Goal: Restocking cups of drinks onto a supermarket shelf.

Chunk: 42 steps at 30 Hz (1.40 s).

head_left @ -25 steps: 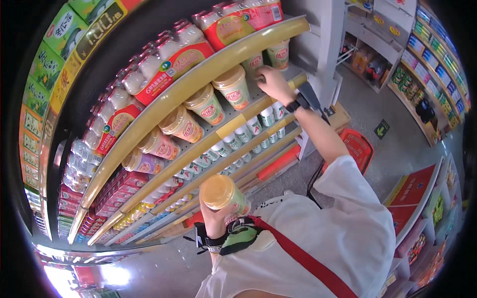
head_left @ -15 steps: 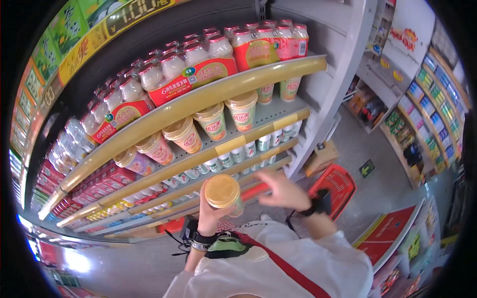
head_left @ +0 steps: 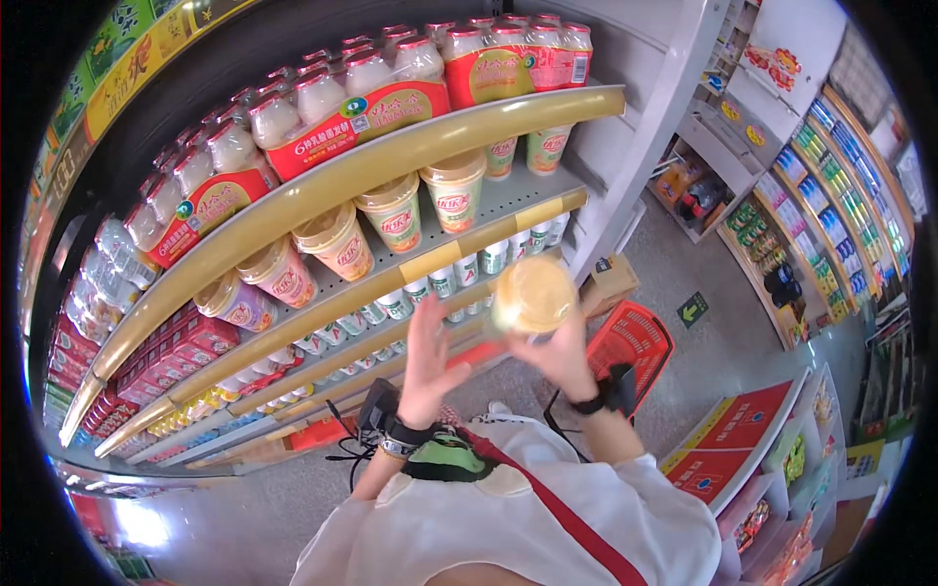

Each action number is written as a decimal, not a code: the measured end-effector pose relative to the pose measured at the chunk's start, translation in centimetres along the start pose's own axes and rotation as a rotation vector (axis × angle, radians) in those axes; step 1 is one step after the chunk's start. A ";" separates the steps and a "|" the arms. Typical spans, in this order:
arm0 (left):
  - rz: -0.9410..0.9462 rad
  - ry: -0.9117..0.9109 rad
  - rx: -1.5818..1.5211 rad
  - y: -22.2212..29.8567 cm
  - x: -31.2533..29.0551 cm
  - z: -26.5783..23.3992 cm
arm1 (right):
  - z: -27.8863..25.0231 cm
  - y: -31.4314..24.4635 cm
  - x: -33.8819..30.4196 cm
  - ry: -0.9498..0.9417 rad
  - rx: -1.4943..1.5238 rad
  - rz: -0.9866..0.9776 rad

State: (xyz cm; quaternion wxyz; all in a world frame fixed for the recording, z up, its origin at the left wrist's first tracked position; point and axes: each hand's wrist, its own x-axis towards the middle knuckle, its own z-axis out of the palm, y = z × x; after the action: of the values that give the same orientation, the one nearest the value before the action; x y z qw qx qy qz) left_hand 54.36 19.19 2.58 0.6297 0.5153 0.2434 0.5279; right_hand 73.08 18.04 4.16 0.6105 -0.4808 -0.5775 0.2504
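A milk tea cup point(head_left: 534, 295) with a cream-yellow lid is held up in front of the shelves by my right hand point(head_left: 564, 354), its fingers around the lower side. The cup is slightly blurred. My left hand point(head_left: 427, 361) is raised to the left of it, fingers spread, touching nothing. Beyond both hands, similar cups stand in a row on a shelf, one with a green-and-cream side point(head_left: 395, 213) and another beside it point(head_left: 453, 191). Small white-and-green bottles point(head_left: 443, 281) line the shelf below.
Packs of red-capped milk drink bottles point(head_left: 357, 107) fill the upper shelf. A red shopping basket point(head_left: 630, 356) and a cardboard box point(head_left: 611, 283) sit on the floor to the right. A red-and-white display stand point(head_left: 733, 444) is at the near right; a snack shelf point(head_left: 831, 215) stands farther off.
The cup has passed from my left hand to my right hand and moved right and up. My left hand has come away with its fingers spread. The view has shifted slightly.
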 end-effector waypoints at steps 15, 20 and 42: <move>0.017 0.228 -0.034 2.2 -3.7 -3.0 | 0.5 6.5 16.7 0.189 -0.101 -0.311; 0.036 0.260 -0.039 2.5 -4.2 -3.5 | 0.0 5.9 17.5 0.069 -0.067 -0.159; -0.022 0.235 -0.008 1.9 -3.7 -4.0 | 0.5 7.7 19.5 0.069 -0.280 -0.225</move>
State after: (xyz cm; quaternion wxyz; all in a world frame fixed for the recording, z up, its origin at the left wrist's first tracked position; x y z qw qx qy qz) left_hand 48.94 17.24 2.06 0.6044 0.4447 0.3192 0.5788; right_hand 78.59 38.14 6.34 0.5812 -0.5019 -0.6354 0.0810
